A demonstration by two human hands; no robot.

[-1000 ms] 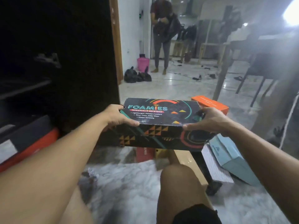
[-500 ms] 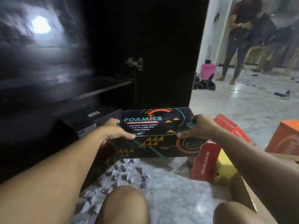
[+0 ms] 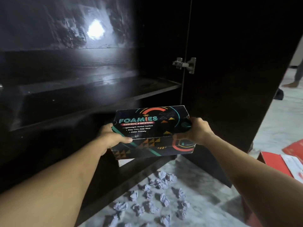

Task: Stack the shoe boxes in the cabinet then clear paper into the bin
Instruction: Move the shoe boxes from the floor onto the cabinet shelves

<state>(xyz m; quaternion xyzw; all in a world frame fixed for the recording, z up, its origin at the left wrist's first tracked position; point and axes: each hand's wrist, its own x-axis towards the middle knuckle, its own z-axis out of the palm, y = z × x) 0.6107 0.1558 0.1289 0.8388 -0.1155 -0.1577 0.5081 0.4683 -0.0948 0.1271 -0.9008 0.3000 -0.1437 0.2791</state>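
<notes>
I had my left hand (image 3: 113, 136) and right hand (image 3: 195, 132) clamped on the short ends of the Foamies box (image 3: 152, 128), thumbs over the lid, kept level w/ it right at the cabinet (image 3: 98, 89) opening below the shelf, prob. to slide it in flat.

— What colours are on the shoe box (image 3: 152, 128) I'm holding?
— Black, with teal lettering, red arcs and orange triangles.
— And around me?
— A dark brown cabinet (image 3: 229, 79), pale lilac-grey paper balls (image 3: 162, 194) on grey-white marbled floor (image 3: 205, 202), a red box (image 3: 275, 163).
</notes>
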